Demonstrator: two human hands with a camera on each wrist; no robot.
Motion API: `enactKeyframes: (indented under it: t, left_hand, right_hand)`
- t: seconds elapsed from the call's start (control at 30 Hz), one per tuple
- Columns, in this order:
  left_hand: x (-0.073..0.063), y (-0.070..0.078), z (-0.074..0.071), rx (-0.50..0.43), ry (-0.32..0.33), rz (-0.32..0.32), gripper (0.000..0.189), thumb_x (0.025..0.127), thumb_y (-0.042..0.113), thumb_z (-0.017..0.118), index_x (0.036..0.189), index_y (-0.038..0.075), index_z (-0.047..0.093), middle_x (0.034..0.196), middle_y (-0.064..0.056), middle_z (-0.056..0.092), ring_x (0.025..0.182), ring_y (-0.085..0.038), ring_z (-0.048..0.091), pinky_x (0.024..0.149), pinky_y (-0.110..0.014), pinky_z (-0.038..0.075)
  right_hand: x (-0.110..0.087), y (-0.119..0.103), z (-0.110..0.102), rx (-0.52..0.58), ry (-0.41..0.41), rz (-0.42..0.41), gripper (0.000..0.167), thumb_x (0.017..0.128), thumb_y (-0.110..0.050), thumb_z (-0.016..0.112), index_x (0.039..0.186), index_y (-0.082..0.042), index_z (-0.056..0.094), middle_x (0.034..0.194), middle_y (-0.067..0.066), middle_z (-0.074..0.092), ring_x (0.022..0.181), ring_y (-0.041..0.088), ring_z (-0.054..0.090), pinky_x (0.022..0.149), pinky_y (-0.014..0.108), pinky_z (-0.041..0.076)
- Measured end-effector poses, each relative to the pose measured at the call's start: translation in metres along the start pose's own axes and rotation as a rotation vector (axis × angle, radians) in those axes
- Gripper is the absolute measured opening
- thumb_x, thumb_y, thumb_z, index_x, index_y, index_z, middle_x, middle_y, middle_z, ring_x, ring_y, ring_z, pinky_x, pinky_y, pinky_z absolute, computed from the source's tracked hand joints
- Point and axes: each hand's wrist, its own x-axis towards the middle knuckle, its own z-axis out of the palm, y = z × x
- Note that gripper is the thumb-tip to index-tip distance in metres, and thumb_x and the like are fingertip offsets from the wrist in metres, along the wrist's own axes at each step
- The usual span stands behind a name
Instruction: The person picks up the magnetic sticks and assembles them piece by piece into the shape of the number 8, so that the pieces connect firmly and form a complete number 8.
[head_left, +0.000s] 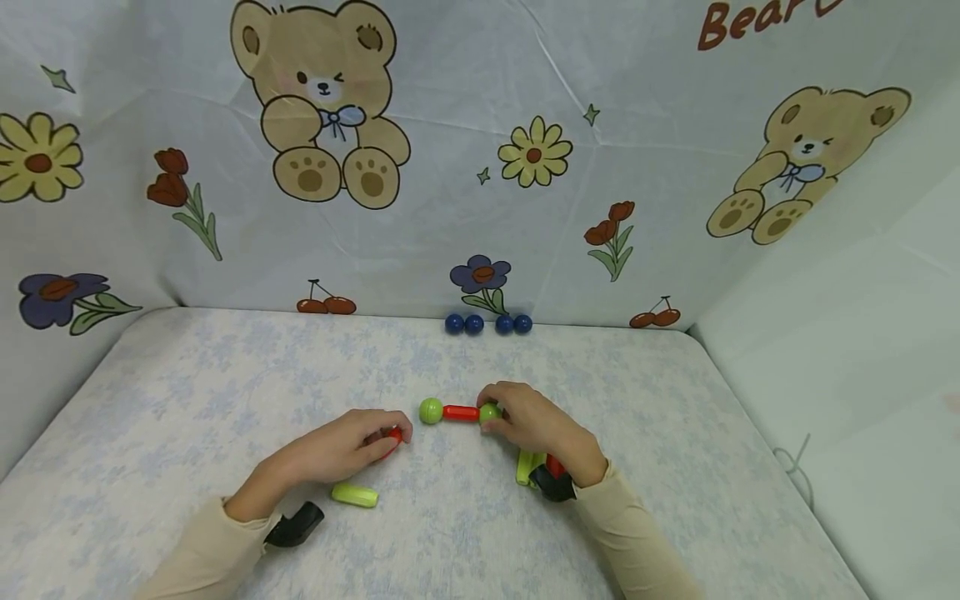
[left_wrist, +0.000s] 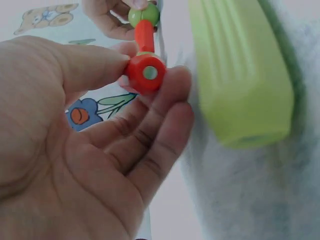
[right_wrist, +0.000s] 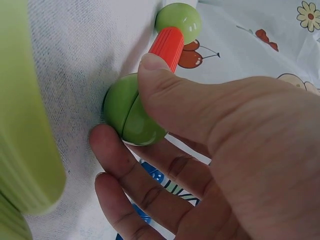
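1. The left hand (head_left: pixel 347 446) pinches a loose red rod (left_wrist: pixel 141 84) between its thumb and fingertips; one end of that rod, with a pale round spot in its middle, faces back toward the wrist camera
2. The right hand (head_left: pixel 531 419) grips the right-hand green ball (head_left: pixel 490 412), its thumb laid over the ball and fingers curled round the other side, the thumb's tip reaching close to the near end of the fixed red rod (head_left: pixel 461 413)
3. That fixed rod runs left to right in front of the person, one green ball at each end, so the free side of the left-hand green ball (head_left: pixel 431 411) is the side toward the left hand
4. The relation that counts: the loose rod is to the left of that ball and a little nearer the person, just beside it, with a small gap showing in the head view
5. Its long axis slants from near left to far right, roughly toward the ball (the fingers hide much of it, so I cannot tell how true the aim is)
6. The left hand is the nearer to this free ball; the right hand is at the opposite end, where its grip could steady the piece against a push
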Motion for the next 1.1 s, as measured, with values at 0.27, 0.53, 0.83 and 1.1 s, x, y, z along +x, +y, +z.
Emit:
enactKeyframes:
  t: [0.27,0.53,0.83,1.1]
  left_hand:
    - [0.006,-0.001,0.011,-0.034,0.01,0.013,0.018,0.105,0.017,0.061,0.121,0.011,0.066,0.087,0.005,0.06,0.072,-0.005,0.053,0.065,-0.024,0.046]
    - [0.009,0.0,0.017,-0.029,0.016,0.015,0.026,0.102,0.018,0.067,0.126,0.009,0.064,0.091,0.004,0.058,0.073,-0.004,0.052,0.066,-0.024,0.046]
    - [0.008,0.0,0.02,-0.011,0.035,0.014,0.027,0.101,0.021,0.068,0.127,0.013,0.064,0.086,0.005,0.055,0.07,-0.004,0.049,0.063,-0.024,0.044]
    - [0.009,0.004,0.02,-0.083,-0.01,-0.015,0.032,0.104,0.021,0.063,0.134,0.009,0.064,0.087,0.003,0.059,0.073,-0.005,0.052,0.066,-0.024,0.045]
  right_hand:
    - [0.001,0.0,0.0,-0.002,-0.004,0.006,0.025,0.095,-0.016,0.076,0.117,-0.009,0.067,0.109,0.002,0.068,0.092,0.015,0.058,0.086,0.037,0.052]
    - [0.002,0.0,0.001,-0.008,0.001,0.01,0.025,0.095,-0.016,0.076,0.117,-0.009,0.067,0.108,0.002,0.068,0.092,0.016,0.059,0.087,0.038,0.052]
    - [0.002,-0.003,0.004,0.003,-0.011,-0.007,0.024,0.096,-0.017,0.074,0.118,-0.009,0.067,0.111,0.003,0.068,0.095,0.017,0.06,0.089,0.04,0.052]
    - [0.002,-0.005,0.005,0.001,0.004,-0.002,0.023,0.096,-0.015,0.075,0.118,-0.009,0.067,0.11,0.003,0.068,0.099,0.019,0.062,0.09,0.042,0.052]
